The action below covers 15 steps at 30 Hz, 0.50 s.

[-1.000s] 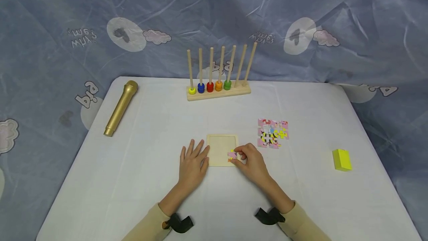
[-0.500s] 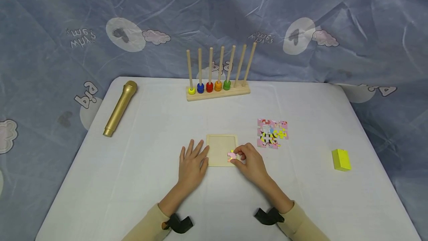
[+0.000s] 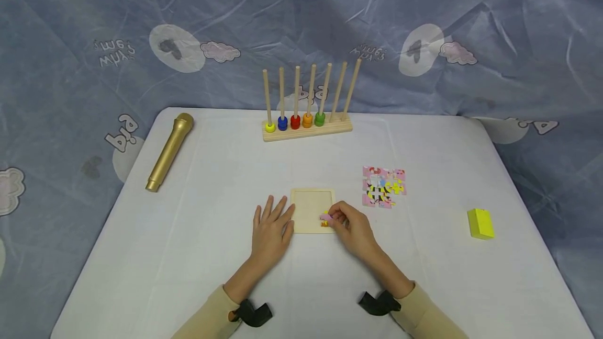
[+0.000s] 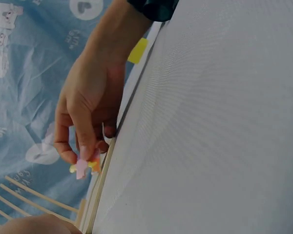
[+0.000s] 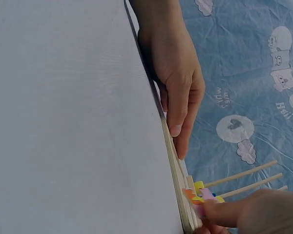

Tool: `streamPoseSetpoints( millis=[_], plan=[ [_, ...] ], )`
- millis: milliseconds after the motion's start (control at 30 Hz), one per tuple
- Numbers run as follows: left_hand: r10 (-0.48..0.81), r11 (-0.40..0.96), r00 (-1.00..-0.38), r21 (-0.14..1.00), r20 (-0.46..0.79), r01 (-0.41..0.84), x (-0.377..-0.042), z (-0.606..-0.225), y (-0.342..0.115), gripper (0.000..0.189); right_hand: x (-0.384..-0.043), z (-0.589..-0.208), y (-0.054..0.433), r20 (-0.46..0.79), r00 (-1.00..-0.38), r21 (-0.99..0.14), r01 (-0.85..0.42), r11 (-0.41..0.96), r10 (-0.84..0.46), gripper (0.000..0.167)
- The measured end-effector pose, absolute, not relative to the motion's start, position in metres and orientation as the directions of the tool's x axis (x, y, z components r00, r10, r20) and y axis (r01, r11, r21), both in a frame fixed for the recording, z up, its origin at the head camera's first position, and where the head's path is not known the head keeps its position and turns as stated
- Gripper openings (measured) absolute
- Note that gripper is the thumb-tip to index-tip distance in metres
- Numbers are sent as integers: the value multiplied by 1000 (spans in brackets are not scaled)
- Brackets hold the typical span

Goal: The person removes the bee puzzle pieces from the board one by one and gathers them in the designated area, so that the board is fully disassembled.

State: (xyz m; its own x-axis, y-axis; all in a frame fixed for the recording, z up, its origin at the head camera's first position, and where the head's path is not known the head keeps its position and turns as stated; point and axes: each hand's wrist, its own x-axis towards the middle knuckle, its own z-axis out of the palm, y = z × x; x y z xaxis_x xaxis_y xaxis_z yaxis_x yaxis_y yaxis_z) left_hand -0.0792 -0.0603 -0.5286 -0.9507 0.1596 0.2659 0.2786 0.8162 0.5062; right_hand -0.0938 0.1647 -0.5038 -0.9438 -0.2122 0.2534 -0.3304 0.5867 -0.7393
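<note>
My right hand point(image 3: 354, 229) pinches a small pink, yellow and orange jigsaw piece point(image 3: 325, 217) between thumb and fingertips. The piece is over the lower right corner of a square wooden puzzle tray point(image 3: 308, 208); in the left wrist view the piece point(image 4: 82, 168) is tilted at the tray's edge. Flat on the table with fingers spread lies my left hand point(image 3: 272, 232), its fingertips touching the tray's left rim. Up and to the right of the tray, several joined jigsaw pieces point(image 3: 382, 186) form a pink picture with a gap in its lower right corner.
A wooden peg stand point(image 3: 307, 132) with coloured beads is at the back of the white table point(image 3: 226, 171). A gold microphone-shaped tube point(image 3: 169, 153) lies at the left. A yellow block point(image 3: 481, 224) sits at the right.
The jigsaw piece has tilted and turned slightly in the right hand's fingertips, staying over the same tray corner. The left hand has kept its place.
</note>
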Motion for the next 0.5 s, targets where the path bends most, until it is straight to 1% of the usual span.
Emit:
streamPoseSetpoints(
  millis=[167, 333, 500],
  plan=[
    [166, 819, -951, 500, 262, 281, -80, -529, -60, 38, -97, -492, 181, 189, -972, -821, -236, 519, -142, 16],
    [166, 816, -951, 506, 261, 281, -79, -528, -60, 37, -105, -482, 214, 146, -989, -842, -132, 524, -15, 13],
    [168, 820, -947, 495, 275, 289, -79, -529, -60, 37, -111, -480, 259, 138, -980, -839, -38, 542, 144, 18]
  ],
)
